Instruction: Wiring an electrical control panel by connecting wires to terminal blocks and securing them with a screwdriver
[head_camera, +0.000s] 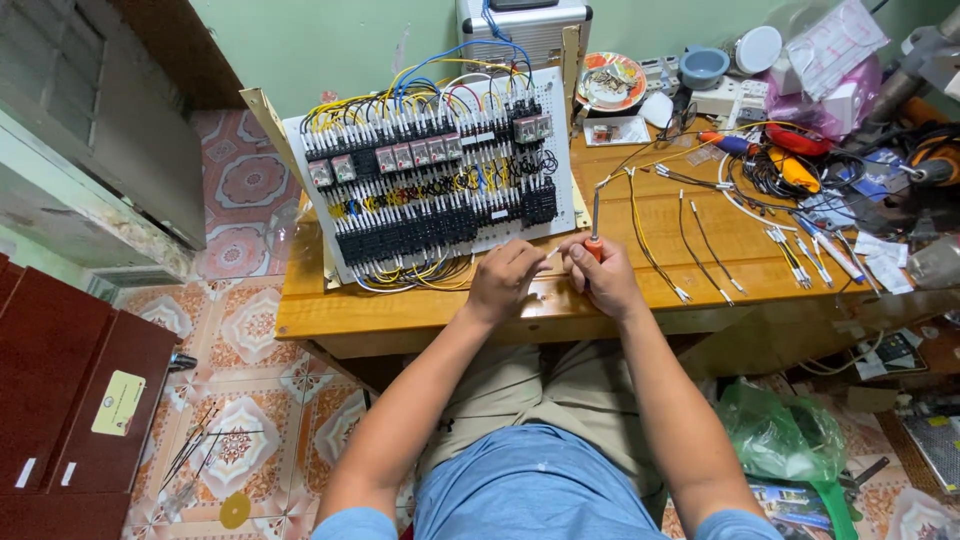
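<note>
Screwdriver (594, 232), orange handle, upright, right hand (603, 277)

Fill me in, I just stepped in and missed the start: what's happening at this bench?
A seated person works at a wooden table before a white perforated panel of black terminal blocks and coloured wires. The right hand grips an orange-handled screwdriver, shaft up. The left hand pinches something thin and pale between the hands, too small to tell. Loose cut wires with white tips lie to the right.

The person wears a short-sleeved blue shirt and khaki trousers.
</note>
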